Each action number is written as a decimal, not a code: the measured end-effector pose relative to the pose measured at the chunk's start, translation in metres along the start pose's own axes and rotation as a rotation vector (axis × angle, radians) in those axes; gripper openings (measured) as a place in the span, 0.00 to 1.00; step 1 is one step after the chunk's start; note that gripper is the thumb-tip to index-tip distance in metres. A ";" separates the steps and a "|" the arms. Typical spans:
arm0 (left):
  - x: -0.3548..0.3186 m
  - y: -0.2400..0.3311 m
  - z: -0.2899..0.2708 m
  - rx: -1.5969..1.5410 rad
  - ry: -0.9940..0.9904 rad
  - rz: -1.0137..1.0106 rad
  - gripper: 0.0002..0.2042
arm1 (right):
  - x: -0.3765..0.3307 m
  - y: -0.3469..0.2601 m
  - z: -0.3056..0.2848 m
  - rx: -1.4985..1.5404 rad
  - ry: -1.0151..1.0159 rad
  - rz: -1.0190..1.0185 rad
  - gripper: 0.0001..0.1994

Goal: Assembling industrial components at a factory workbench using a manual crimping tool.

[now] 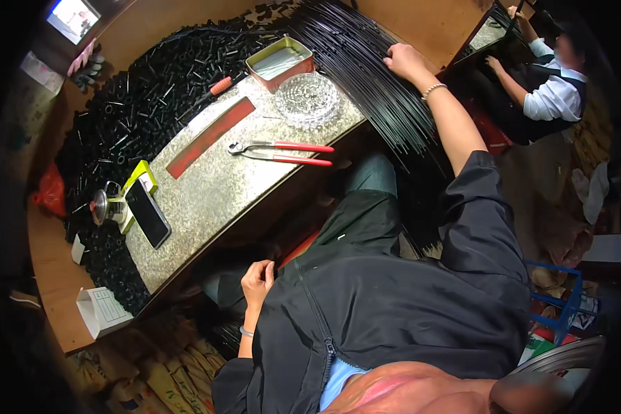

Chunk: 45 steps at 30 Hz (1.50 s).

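My right hand [408, 62] is stretched out to the far right, fingers curled down onto a thick bundle of thin black rods [372, 76]. How many rods its fingers grip cannot be made out. Close to my lap is my left hand [258, 281], its fingers curled closed; whatever may be in them is hidden. On the speckled stone worktop [200, 207] lie red-handled pliers [283, 150] and a worn red strip [210, 136]. Farther back, a glass ashtray [307, 100] stands beside an open tin [281, 63] holding thin pale sticks or wires.
A heap of short black tube pieces [138, 103] surrounds the worktop's far and left sides. Among them lies an orange-handled tool [221, 85]. A phone [148, 214] leans near a metal-topped jar [107, 205]. Left front holds a white box [103, 312]. Another person [555, 86] sits at upper right.
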<state>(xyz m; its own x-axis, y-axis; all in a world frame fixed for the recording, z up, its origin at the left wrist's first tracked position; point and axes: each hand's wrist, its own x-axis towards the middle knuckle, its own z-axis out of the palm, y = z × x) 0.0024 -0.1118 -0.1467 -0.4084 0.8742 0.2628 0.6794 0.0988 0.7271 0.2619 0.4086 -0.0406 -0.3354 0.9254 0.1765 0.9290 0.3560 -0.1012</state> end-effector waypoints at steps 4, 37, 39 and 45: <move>-0.005 0.001 -0.001 0.026 0.017 -0.057 0.02 | 0.007 -0.034 -0.010 -0.088 -0.074 0.118 0.12; 0.015 -0.015 0.016 0.030 -0.178 -0.031 0.05 | -0.007 0.006 0.002 0.095 0.154 0.297 0.10; 0.014 -0.012 0.016 0.022 -0.178 -0.047 0.05 | -0.004 0.005 0.013 0.006 0.167 0.274 0.11; 0.018 -0.011 0.021 0.018 -0.186 -0.025 0.05 | -0.003 0.000 -0.009 -0.153 0.233 0.219 0.12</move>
<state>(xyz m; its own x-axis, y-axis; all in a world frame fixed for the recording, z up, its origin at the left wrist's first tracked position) 0.0005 -0.0875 -0.1627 -0.3069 0.9439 0.1218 0.6817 0.1287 0.7202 0.2643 0.4041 -0.0322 -0.0972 0.9169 0.3871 0.9935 0.1125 -0.0171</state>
